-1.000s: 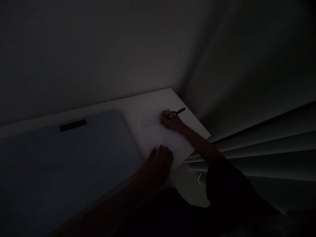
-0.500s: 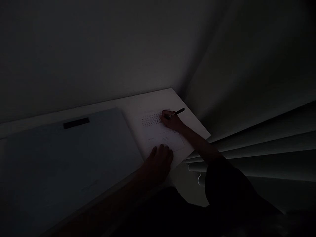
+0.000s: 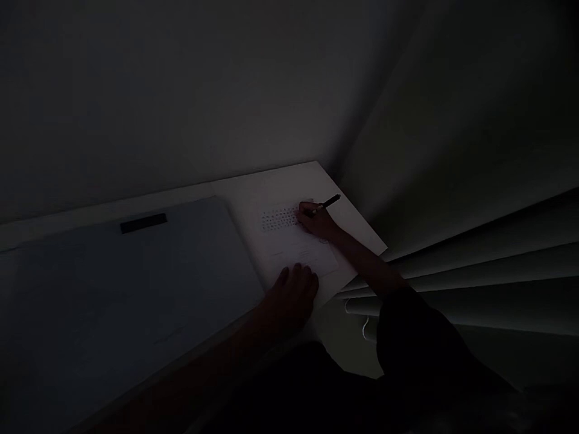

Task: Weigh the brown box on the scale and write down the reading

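Note:
In dim light, a white sheet of paper point(image 3: 289, 248) lies on a white table point(image 3: 266, 184), with rows of small printed or written marks across its upper part. My right hand point(image 3: 315, 222) rests on the sheet, fingers closed round a dark pen point(image 3: 332, 201) whose upper end points up to the right. The pen's tip is hidden by the fingers beside the rows of marks. At the paper's near edge my left hand point(image 3: 294, 292) lies palm down, its fingers resting on the sheet and holding nothing.
A large grey-blue flat panel or mat point(image 3: 136, 289) covers the table's left part, bearing a dark strip point(image 3: 143, 223). Behind the table stands a plain wall point(image 3: 181, 90). Long folded curtains point(image 3: 474, 211) hang close on the right.
The view has shifted slightly, so most things appear a little farther right. My right hand keeps the pen at the rows of marks; my left hand stays at the paper's near edge.

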{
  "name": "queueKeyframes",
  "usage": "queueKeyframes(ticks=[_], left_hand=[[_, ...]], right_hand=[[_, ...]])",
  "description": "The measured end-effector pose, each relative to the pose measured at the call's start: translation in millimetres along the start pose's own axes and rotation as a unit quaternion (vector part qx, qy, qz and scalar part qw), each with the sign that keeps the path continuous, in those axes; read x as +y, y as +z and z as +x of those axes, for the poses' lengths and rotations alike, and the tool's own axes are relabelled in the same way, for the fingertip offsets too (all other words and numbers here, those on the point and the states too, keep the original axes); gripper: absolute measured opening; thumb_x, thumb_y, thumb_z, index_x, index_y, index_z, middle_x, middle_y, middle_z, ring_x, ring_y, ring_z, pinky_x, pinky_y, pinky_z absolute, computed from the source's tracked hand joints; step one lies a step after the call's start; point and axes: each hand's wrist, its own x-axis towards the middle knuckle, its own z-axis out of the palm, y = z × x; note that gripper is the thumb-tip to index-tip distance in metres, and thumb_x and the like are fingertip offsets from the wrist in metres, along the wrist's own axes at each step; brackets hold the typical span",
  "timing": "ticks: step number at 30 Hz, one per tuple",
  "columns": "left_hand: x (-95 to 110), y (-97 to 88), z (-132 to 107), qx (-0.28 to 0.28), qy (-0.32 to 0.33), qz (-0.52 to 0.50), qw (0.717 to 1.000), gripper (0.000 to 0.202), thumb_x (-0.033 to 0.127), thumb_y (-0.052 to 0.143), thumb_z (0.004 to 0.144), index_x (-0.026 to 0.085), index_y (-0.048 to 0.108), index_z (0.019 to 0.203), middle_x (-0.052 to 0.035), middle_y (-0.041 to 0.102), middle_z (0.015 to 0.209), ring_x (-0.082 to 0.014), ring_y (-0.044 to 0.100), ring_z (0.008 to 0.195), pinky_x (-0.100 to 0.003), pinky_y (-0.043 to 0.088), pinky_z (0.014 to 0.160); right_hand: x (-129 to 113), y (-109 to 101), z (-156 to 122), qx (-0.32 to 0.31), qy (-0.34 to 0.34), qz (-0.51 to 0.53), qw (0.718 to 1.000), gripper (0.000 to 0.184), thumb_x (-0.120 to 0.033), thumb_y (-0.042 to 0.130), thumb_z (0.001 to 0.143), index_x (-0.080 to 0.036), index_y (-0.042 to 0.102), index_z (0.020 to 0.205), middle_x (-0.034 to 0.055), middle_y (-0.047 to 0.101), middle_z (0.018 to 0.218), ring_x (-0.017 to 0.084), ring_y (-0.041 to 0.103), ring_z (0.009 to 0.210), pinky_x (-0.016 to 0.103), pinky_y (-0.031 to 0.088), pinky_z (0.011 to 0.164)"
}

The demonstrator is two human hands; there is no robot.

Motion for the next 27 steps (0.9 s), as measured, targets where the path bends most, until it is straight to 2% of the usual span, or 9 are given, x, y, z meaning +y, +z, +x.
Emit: queueKeyframes(ticks=[5,8,11,14,16,18,21,24,27], left_hand=[[-2.3,-3.2,0.4,0.003,0.010,0.004,1.000,0.040,0.022,0.042,0.095,0.005,0.069,0.119,-0.0189,0.062,0.120,-0.0338,0.056,0.112,-0.047,0.047,0.094],[-2.0,-7.9,1.4,-0.011,0.014,0.015,1.000,0.041,0.024,0.042,0.096,0.006,0.069,0.121,-0.0189,0.061,0.122,-0.0333,0.056,0.113,-0.047,0.047,0.095],[-0.4,-10.1,3.2,-0.030,0.006,0.017,0.999,0.042,0.024,0.040,0.096,0.007,0.068,0.123,-0.0181,0.061,0.124,-0.0334,0.056,0.115,-0.047,0.048,0.096],[0.2,-9.8,6.4,-0.059,-0.011,0.005,0.998,0.044,0.022,0.040,0.095,0.006,0.065,0.128,-0.0172,0.059,0.130,-0.0345,0.054,0.122,-0.048,0.045,0.102],[-0.4,-9.9,9.1,-0.099,-0.019,-0.008,0.995,0.047,0.024,0.039,0.097,0.006,0.060,0.135,-0.0173,0.055,0.137,-0.0352,0.049,0.129,-0.049,0.041,0.107],[-1.1,-11.0,11.9,-0.136,-0.023,-0.017,0.990,0.051,0.028,0.036,0.100,0.005,0.054,0.142,-0.0180,0.049,0.145,-0.0359,0.045,0.134,-0.050,0.036,0.112],[-1.1,-13.8,15.4,-0.179,-0.037,-0.017,0.983,0.057,0.035,0.033,0.103,0.005,0.045,0.150,-0.0186,0.038,0.154,-0.0380,0.036,0.142,-0.053,0.027,0.117],[-0.7,-17.6,18.7,-0.210,-0.049,-0.006,0.976,0.063,0.041,0.034,0.102,0.005,0.038,0.154,-0.0190,0.031,0.158,-0.0395,0.028,0.146,-0.056,0.021,0.119],[-1.7,-21.5,22.5,-0.232,-0.047,0.003,0.972,0.067,0.043,0.036,0.101,0.004,0.034,0.156,-0.0197,0.028,0.160,-0.0395,0.026,0.147,-0.054,0.020,0.119]], right_hand=[[5.2,0.4,0.8,0.015,-0.026,0.016,0.999,0.036,-0.047,0.048,0.090,-0.019,0.040,0.070,-0.0027,0.044,0.054,0.013,0.043,0.049,0.025,0.034,0.051],[8.2,-5.4,2.8,0.070,-0.035,0.030,0.996,0.040,-0.053,0.052,0.094,-0.019,0.044,0.076,-0.0018,0.049,0.060,0.014,0.047,0.054,0.026,0.036,0.054],[7.9,-15.4,5.9,0.110,-0.063,-0.043,0.991,0.038,-0.056,0.057,0.093,-0.018,0.052,0.088,0.0010,0.056,0.075,0.016,0.053,0.068,0.026,0.040,0.064],[8.7,-23.9,9.2,0.077,-0.104,-0.111,0.985,0.037,-0.053,0.052,0.095,-0.018,0.057,0.102,0.0052,0.059,0.090,0.018,0.054,0.077,0.028,0.043,0.072],[11.1,-27.6,10.5,0.067,-0.143,-0.142,0.977,0.031,-0.044,0.045,0.098,-0.017,0.058,0.106,0.0088,0.059,0.102,0.021,0.056,0.090,0.031,0.044,0.081],[14.2,-30.4,10.6,0.048,-0.194,-0.183,0.963,0.026,-0.028,0.039,0.099,-0.016,0.059,0.110,0.0113,0.058,0.110,0.023,0.055,0.103,0.034,0.043,0.090],[17.6,-33.1,10.4,0.010,-0.257,-0.250,0.933,0.035,-0.007,0.034,0.091,-0.012,0.058,0.115,0.0146,0.057,0.112,0.025,0.052,0.109,0.036,0.042,0.094],[19.1,-33.5,12.2,0.001,-0.283,-0.289,0.915,0.042,0.000,0.035,0.085,-0.008,0.060,0.118,0.0165,0.057,0.113,0.025,0.051,0.107,0.037,0.042,0.096],[21.4,-31.8,15.7,-0.010,-0.272,-0.331,0.904,0.044,0.002,0.038,0.084,-0.005,0.063,0.119,0.0170,0.058,0.110,0.027,0.050,0.105,0.039,0.042,0.096]])
